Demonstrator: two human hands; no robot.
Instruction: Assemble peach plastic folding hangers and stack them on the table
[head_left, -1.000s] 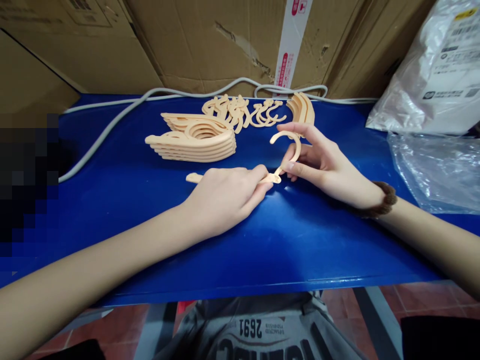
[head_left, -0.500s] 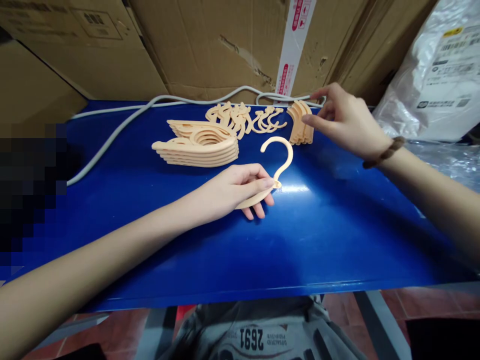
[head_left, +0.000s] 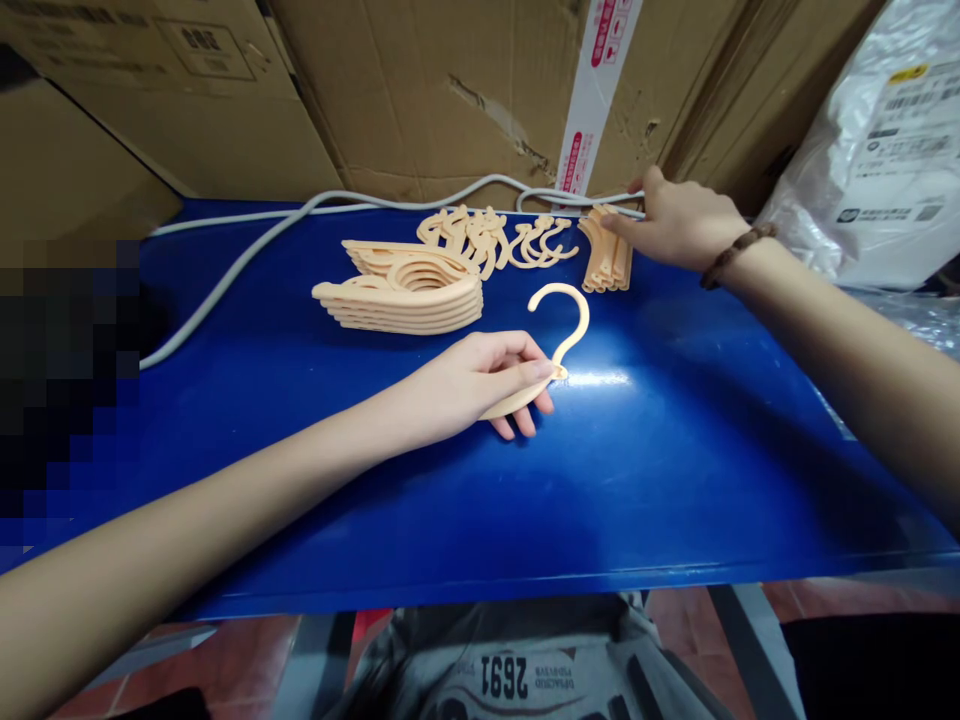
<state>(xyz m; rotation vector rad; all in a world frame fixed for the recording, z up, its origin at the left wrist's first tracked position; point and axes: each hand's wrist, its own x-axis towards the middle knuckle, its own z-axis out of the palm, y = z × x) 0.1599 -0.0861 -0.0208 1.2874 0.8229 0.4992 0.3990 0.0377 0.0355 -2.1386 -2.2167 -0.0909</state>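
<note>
My left hand is closed around a cream plastic hanger part, a curved arm with a hook rising from its end past my thumb. Part of that arm is hidden by my fingers. At the back right, my right hand is at a bundle of curved hanger arms, thumb against their upper end and forefinger apart from it. Left of the bundle lie several loose hooks and a cluster of small curved pieces. A stack of folded hangers sits behind my left hand.
Everything lies on a blue tabletop. A grey cable runs along its back and left side. Cardboard boxes stand behind, and a plastic-wrapped package is at the right.
My right hand has moved slightly inward to the bundle of hanger arms, and the arms have spread and shifted. My left hand keeps its hold on the hanger part.
</note>
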